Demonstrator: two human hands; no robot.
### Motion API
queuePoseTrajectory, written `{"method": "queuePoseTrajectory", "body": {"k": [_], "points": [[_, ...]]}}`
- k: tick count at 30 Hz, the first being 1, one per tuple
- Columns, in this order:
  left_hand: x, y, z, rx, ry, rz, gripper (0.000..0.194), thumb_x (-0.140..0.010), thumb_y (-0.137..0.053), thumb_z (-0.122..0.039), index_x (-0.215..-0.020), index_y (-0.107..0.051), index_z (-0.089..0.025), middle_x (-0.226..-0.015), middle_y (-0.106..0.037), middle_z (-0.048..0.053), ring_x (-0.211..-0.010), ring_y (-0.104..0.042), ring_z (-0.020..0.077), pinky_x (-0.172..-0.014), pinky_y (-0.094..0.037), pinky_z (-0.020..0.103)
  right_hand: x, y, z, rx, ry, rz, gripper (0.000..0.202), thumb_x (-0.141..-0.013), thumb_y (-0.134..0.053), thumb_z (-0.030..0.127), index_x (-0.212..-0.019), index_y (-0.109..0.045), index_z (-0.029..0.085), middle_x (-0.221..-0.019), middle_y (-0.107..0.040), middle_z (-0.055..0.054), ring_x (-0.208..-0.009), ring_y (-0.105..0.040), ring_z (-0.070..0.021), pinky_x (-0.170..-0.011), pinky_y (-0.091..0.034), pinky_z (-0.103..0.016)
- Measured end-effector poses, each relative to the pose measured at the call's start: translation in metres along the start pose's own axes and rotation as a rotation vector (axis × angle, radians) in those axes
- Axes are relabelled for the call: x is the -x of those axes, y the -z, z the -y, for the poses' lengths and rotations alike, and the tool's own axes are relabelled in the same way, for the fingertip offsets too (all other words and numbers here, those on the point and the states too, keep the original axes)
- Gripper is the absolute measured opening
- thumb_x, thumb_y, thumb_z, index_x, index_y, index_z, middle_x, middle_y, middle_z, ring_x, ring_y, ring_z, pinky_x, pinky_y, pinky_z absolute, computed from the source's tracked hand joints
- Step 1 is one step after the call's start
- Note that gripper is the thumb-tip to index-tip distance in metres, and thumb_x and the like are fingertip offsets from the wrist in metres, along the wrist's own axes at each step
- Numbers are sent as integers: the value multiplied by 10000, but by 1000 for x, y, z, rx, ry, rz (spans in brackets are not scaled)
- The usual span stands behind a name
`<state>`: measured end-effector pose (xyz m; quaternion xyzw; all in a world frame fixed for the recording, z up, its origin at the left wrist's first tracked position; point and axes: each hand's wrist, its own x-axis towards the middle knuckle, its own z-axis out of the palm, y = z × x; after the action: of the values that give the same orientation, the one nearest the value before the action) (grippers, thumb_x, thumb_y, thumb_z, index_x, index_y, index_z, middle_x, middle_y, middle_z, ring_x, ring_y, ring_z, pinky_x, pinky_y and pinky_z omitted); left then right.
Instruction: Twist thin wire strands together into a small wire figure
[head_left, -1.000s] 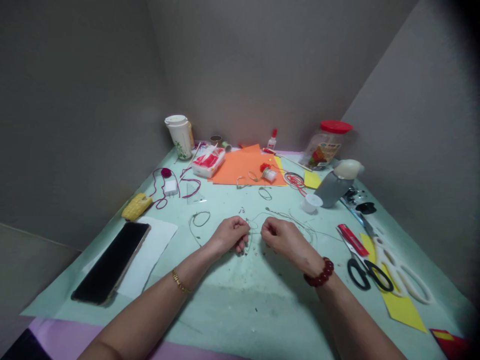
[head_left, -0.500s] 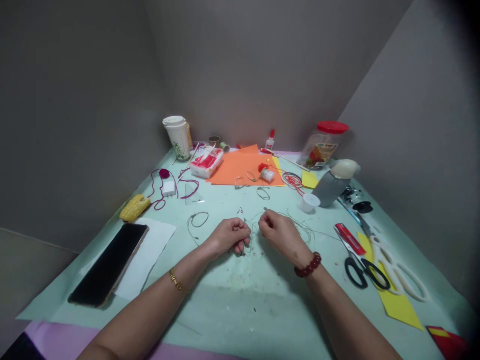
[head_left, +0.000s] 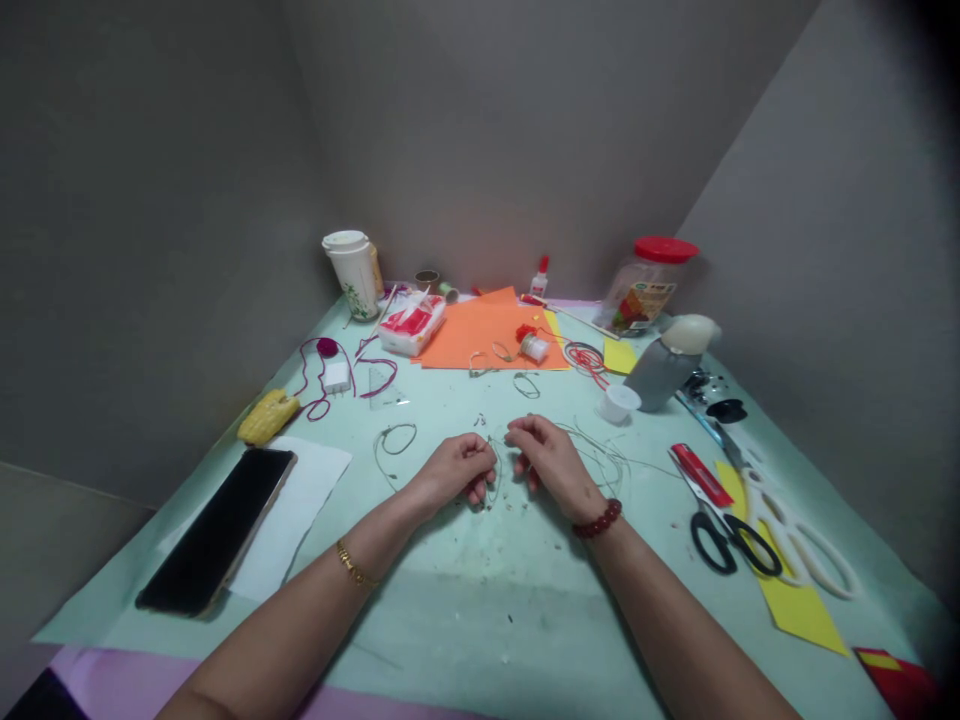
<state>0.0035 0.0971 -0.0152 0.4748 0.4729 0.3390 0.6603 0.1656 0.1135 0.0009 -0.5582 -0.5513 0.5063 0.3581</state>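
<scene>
Near the middle of the green-covered table, my left hand [head_left: 463,468] pinches a thin greenish cord [head_left: 497,476] between thumb and fingers. Just to its right, my right hand [head_left: 546,452] is beside the same cord, fingers bent and a little apart; whether a strand lies between its fingertips is too small to tell. More loose thin cord [head_left: 611,455] lies in loops on the table behind and right of my right hand. A looped cord [head_left: 397,438] rests left of my left hand. Small dark bits are scattered around the hands.
On the left lie a black phone [head_left: 217,530] and a yellow corn-shaped object [head_left: 268,416]. Scissors [head_left: 712,540], a red box cutter [head_left: 701,474] and a grey bottle [head_left: 664,370] are at right. Orange paper [head_left: 472,335], a tissue pack [head_left: 411,324] and a red-lidded jar [head_left: 643,290] stand farther back.
My right hand has moved slightly left, closer to my left hand, and its fingers have spread from a closed pinch. My left hand stays nearly in place.
</scene>
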Motion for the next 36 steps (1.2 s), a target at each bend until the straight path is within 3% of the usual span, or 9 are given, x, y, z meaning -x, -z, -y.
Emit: {"method": "queuePoseTrajectory", "body": {"k": [5, 11, 15, 21, 25, 36], "points": [[2, -1, -3, -6, -19, -2, 218, -789, -597, -344, -766, -492, -154, -646, -582, -7, -412, -488, 46, -395, -403, 172, 5, -4, 0, -66, -136, 244, 165, -778, -555, 314, -730, -540, 157, -583, -563, 15, -393, -446, -57, -306, -293, -155], [-1, -1, 4, -80, 19, -60, 142, -782, -571, -282, -768, -524, -149, -588, -555, -23, -397, -491, 60, -362, -397, 173, 3, -7, -7, -162, -146, 239, 141, -763, -582, 288, -721, -526, 166, -528, -540, 47, -378, -414, -44, -311, -291, -141], [-4, -4, 5, -117, 38, -112, 148, -768, -583, -278, -753, -489, -165, -626, -609, -4, -384, -513, 74, -340, -395, 184, 2, -6, -7, -166, -149, 237, 126, -778, -561, 283, -727, -533, 172, -460, -492, 67, -363, -402, -49, -312, -288, -141], [-3, -7, 5, -127, 31, -155, 123, -775, -564, -235, -734, -469, -168, -547, -603, -10, -342, -500, 74, -351, -402, 183, 1, -7, -11, -208, -137, 239, 82, -746, -573, 241, -761, -558, 161, -635, -607, 18, -410, -449, -44, -313, -313, -140], [-5, -8, 10, -133, -16, -189, 107, -749, -571, -203, -771, -470, -174, -545, -609, -16, -345, -504, 81, -349, -399, 180, 0, -8, -10, -201, -151, 234, 62, -724, -572, 204, -769, -550, 167, -611, -595, 28, -398, -438, -46, -309, -313, -143], [-5, -7, 8, -115, -17, -168, 96, -723, -558, -156, -781, -482, -167, -586, -607, -11, -357, -503, 75, -349, -410, 183, 0, -8, -12, -208, -148, 229, 65, -715, -573, 199, -752, -533, 163, -567, -586, 33, -378, -430, -42, -307, -308, -138]]}}
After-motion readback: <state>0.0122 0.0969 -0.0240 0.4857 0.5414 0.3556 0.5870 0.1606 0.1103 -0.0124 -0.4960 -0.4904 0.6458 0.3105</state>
